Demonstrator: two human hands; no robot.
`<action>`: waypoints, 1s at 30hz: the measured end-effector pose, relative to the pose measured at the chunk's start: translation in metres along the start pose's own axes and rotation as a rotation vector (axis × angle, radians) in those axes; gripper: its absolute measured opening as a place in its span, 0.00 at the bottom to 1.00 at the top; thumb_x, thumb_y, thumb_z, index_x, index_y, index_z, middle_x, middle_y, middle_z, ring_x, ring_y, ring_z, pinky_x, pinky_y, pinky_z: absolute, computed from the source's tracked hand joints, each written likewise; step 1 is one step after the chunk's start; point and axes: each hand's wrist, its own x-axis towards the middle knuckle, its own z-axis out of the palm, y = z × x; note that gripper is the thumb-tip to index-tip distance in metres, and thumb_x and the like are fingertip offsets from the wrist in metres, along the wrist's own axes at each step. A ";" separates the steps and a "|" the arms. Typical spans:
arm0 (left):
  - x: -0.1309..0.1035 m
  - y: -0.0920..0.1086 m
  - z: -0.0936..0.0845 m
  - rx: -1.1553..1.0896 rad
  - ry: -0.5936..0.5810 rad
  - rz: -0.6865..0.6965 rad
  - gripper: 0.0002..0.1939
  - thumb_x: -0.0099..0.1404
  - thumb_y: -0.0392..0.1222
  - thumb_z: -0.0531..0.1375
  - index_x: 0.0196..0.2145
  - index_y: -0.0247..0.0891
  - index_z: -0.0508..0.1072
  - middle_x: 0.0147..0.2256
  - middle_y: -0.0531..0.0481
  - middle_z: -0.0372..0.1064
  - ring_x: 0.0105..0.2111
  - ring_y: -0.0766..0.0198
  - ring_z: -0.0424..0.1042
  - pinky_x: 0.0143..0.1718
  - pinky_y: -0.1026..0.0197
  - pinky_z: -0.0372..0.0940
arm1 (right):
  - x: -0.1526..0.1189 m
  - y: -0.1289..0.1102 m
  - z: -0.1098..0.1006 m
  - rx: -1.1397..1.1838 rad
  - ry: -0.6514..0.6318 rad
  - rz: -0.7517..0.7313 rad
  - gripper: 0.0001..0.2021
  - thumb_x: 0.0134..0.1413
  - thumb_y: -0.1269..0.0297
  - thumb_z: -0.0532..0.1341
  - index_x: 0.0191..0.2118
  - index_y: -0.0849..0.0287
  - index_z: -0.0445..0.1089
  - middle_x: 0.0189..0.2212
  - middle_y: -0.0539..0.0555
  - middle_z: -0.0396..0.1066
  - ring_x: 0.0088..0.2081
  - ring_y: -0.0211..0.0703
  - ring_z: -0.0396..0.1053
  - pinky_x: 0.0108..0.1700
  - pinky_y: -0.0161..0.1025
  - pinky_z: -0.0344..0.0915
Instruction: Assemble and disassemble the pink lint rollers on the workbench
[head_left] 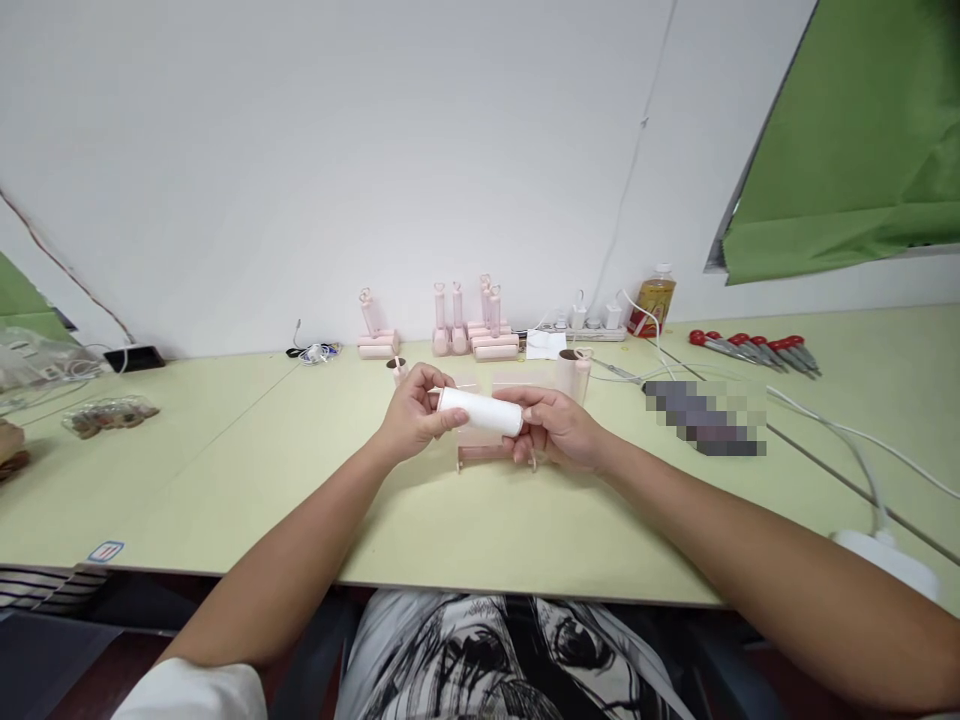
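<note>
A white lint roller refill is held level above the table, slightly tilted down to the right. My left hand is closed around its left end, with the thumb along the front. At the right end, the fingers and thumb of my right hand grip the edge of the roll. Just below and behind lies a pink plastic piece, partly hidden by my right fingers. Pink parts with a brown-cored roll stand behind my right hand, and another small roll is behind my left.
Several pink lint rollers stand along the wall. A power strip, a drink bottle and red-ended tools are at the back right. Cables cross the right side. A bagged item and part of another person's hand are left.
</note>
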 end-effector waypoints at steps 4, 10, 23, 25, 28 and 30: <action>0.001 -0.005 -0.001 -0.017 0.063 -0.038 0.29 0.48 0.44 0.71 0.33 0.41 0.52 0.37 0.57 0.63 0.16 0.78 0.64 0.11 0.72 0.57 | 0.001 -0.002 0.001 0.108 0.074 0.014 0.21 0.48 0.73 0.53 0.51 0.64 0.64 0.31 0.57 0.74 0.30 0.47 0.76 0.32 0.44 0.75; 0.004 -0.010 -0.002 -0.035 0.139 -0.059 0.30 0.49 0.44 0.70 0.33 0.42 0.48 0.37 0.58 0.63 0.13 0.77 0.64 0.10 0.70 0.58 | 0.002 -0.006 0.006 0.191 0.106 0.059 0.18 0.53 0.71 0.54 0.51 0.59 0.63 0.37 0.56 0.72 0.33 0.45 0.76 0.31 0.44 0.75; 0.000 -0.010 0.026 -0.092 0.195 -0.210 0.28 0.53 0.53 0.67 0.32 0.42 0.49 0.31 0.57 0.67 0.16 0.71 0.68 0.09 0.71 0.57 | 0.006 -0.014 0.000 -0.215 0.497 -0.081 0.08 0.48 0.62 0.64 0.34 0.60 0.69 0.14 0.45 0.62 0.13 0.31 0.58 0.12 0.27 0.52; 0.001 -0.011 0.025 -0.082 0.204 -0.235 0.27 0.53 0.50 0.67 0.32 0.42 0.50 0.24 0.61 0.66 0.14 0.72 0.64 0.10 0.71 0.56 | 0.006 -0.023 -0.006 -0.254 0.569 -0.122 0.09 0.48 0.61 0.64 0.33 0.61 0.70 0.14 0.46 0.62 0.13 0.32 0.58 0.12 0.28 0.52; 0.002 -0.012 0.021 -0.062 0.208 -0.259 0.26 0.52 0.48 0.68 0.32 0.42 0.52 0.17 0.63 0.64 0.13 0.71 0.61 0.11 0.71 0.57 | 0.004 -0.037 -0.018 -0.356 0.662 -0.172 0.07 0.46 0.63 0.64 0.29 0.61 0.70 0.12 0.46 0.61 0.12 0.32 0.57 0.12 0.29 0.50; 0.002 -0.013 0.020 -0.038 0.212 -0.259 0.24 0.51 0.48 0.68 0.31 0.41 0.53 0.16 0.61 0.65 0.14 0.71 0.63 0.12 0.70 0.58 | 0.001 -0.045 -0.027 -0.463 0.710 -0.199 0.07 0.46 0.63 0.63 0.26 0.61 0.69 0.11 0.46 0.59 0.12 0.32 0.55 0.12 0.30 0.49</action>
